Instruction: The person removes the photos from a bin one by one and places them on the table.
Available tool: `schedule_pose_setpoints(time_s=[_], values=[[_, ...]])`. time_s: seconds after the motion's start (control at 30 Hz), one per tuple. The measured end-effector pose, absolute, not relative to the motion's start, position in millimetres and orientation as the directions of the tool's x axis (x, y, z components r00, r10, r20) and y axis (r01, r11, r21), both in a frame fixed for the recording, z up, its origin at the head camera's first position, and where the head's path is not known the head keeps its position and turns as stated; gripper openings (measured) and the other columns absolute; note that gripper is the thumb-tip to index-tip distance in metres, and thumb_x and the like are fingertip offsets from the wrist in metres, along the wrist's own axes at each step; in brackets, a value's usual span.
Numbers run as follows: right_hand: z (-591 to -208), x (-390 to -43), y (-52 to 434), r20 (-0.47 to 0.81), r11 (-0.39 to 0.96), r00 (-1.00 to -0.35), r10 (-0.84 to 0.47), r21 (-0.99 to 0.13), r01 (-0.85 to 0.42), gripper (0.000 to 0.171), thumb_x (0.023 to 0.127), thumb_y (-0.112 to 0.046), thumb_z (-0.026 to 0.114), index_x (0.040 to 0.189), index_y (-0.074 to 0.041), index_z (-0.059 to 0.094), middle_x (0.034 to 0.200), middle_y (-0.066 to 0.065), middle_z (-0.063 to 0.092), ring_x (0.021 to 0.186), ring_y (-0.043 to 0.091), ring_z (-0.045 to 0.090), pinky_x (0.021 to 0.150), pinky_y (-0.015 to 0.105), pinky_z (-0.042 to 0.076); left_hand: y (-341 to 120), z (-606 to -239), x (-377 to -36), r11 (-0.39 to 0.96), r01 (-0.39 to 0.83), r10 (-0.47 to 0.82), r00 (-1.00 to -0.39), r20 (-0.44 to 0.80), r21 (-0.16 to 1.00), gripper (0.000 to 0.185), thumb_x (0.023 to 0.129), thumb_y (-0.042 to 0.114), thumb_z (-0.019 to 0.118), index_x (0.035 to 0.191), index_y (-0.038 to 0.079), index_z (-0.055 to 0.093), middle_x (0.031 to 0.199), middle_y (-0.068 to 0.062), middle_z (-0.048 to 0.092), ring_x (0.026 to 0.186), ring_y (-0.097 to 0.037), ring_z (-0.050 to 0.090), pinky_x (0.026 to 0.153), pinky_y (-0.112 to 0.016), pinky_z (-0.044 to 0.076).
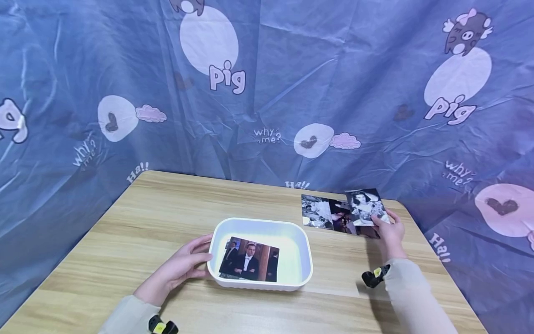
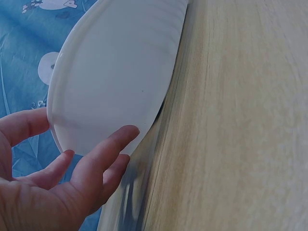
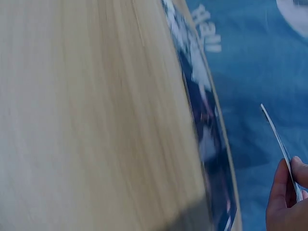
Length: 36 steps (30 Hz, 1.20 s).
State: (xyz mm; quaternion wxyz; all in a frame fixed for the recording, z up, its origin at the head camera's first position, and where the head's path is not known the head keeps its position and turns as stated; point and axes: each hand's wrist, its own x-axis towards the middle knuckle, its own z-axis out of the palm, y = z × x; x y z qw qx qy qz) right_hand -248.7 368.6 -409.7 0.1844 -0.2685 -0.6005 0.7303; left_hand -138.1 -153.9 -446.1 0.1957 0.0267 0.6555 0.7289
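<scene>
My right hand (image 1: 390, 230) pinches a black-and-white photo (image 1: 362, 204) of a dark-haired figure by its lower right edge. In the right wrist view this photo (image 3: 278, 137) appears edge-on between thumb and fingers, raised off the table. Beneath and left of it lie other photos (image 1: 315, 212), partly covered. A white plastic box (image 1: 308, 260) stands on the table, and my left hand (image 1: 183, 263) rests loosely spread fingers against its left end. Inside the box lies a colour photo (image 1: 249, 260) of a person in a dark suit, with more prints peeking out under it.
The wooden table (image 1: 333, 301) reaches back to a blue printed curtain (image 1: 267, 93) hanging behind and at both sides. The flat photos lie close to the table's far right edge. Black wrist cameras sit on both sleeves (image 1: 410, 287).
</scene>
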Motion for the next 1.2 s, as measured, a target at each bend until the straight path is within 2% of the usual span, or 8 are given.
schedule_pose_setpoints(time_s=[0.17,0.5,0.73,0.87,0.97,1.03,1.1,1.2], values=[[-417,-246,389,-0.255,-0.349,-0.729,0.636,-0.937,0.022,0.046,0.08,0.017,0.06,0.101,-0.022,0.047,0.073,-0.009,0.055,0.054,0.002,0.058,0.05,0.014,0.054,-154,-447,-138,-0.066,-0.247,0.323,-0.922,-0.213,0.967,0.076,0.09,0.008,0.058,0.152,-0.003,0.014,0.155,-0.033,0.016,0.116,-0.028,0.059,0.084,-0.041,0.061],[-431,-244,412,-0.295,-0.322,-0.622,0.725,-0.944,0.072,0.047,0.08,0.016,0.061,0.098,-0.025,0.047,0.104,-0.003,0.046,0.056,-0.003,0.054,0.053,0.012,0.055,-155,-447,-138,-0.064,-0.248,0.317,-0.923,-0.216,0.967,0.076,0.09,0.008,0.058,0.151,-0.003,0.014,0.155,-0.033,0.016,0.12,-0.034,0.056,0.086,-0.044,0.06],[-436,-241,421,-0.306,-0.356,-0.614,0.728,-0.933,0.042,0.048,0.079,0.019,0.057,0.099,-0.023,0.047,0.107,-0.004,0.046,0.052,-0.002,0.056,0.052,0.013,0.056,-155,-447,-140,-0.069,-0.243,0.332,-0.92,-0.207,0.968,0.077,0.09,0.008,0.058,0.152,-0.003,0.013,0.155,-0.033,0.016,0.114,-0.025,0.06,0.081,-0.037,0.061],[-438,-240,425,-0.294,-0.34,-0.61,0.735,-0.94,0.044,0.049,0.079,0.021,0.056,0.099,-0.022,0.046,0.108,-0.005,0.044,0.055,-0.004,0.056,0.055,0.011,0.056,-155,-447,-141,-0.068,-0.239,0.33,-0.922,-0.204,0.969,0.077,0.09,0.008,0.058,0.152,-0.003,0.014,0.154,-0.033,0.017,0.115,-0.027,0.059,0.082,-0.038,0.061],[-441,-239,427,-0.267,-0.27,-0.6,0.754,-0.959,0.088,0.05,0.079,0.018,0.058,0.099,-0.026,0.046,0.117,-0.004,0.043,0.076,-0.005,0.057,0.066,0.008,0.055,-154,-446,-140,-0.069,-0.236,0.333,-0.921,-0.201,0.969,0.077,0.09,0.008,0.058,0.152,-0.004,0.013,0.154,-0.033,0.016,0.117,-0.029,0.058,0.083,-0.039,0.061],[-443,-238,427,-0.23,-0.169,-0.596,0.769,-0.973,0.157,0.049,0.081,0.013,0.061,0.099,-0.03,0.046,0.131,0.003,0.042,0.102,0.004,0.056,0.085,0.01,0.052,-153,-446,-140,-0.07,-0.236,0.333,-0.921,-0.2,0.969,0.077,0.09,0.008,0.058,0.152,-0.004,0.013,0.154,-0.033,0.016,0.118,-0.03,0.057,0.084,-0.04,0.061],[-445,-238,427,-0.19,-0.066,-0.599,0.778,-0.973,0.223,0.046,0.082,0.007,0.063,0.101,-0.031,0.047,0.145,0.01,0.036,0.126,0.015,0.043,0.107,0.014,0.039,-153,-446,-140,-0.071,-0.237,0.332,-0.921,-0.201,0.969,0.077,0.09,0.007,0.057,0.151,-0.004,0.013,0.154,-0.034,0.016,0.118,-0.03,0.057,0.084,-0.041,0.06],[-446,-239,428,-0.131,0.066,-0.611,0.781,-0.955,0.29,0.037,0.082,0.002,0.064,0.11,-0.019,0.051,0.153,0.016,0.031,0.14,0.023,0.026,0.121,0.024,0.022,-153,-446,-139,-0.075,-0.24,0.331,-0.921,-0.203,0.968,0.077,0.09,0.007,0.057,0.152,-0.004,0.013,0.154,-0.034,0.015,0.119,-0.033,0.056,0.086,-0.042,0.06]])
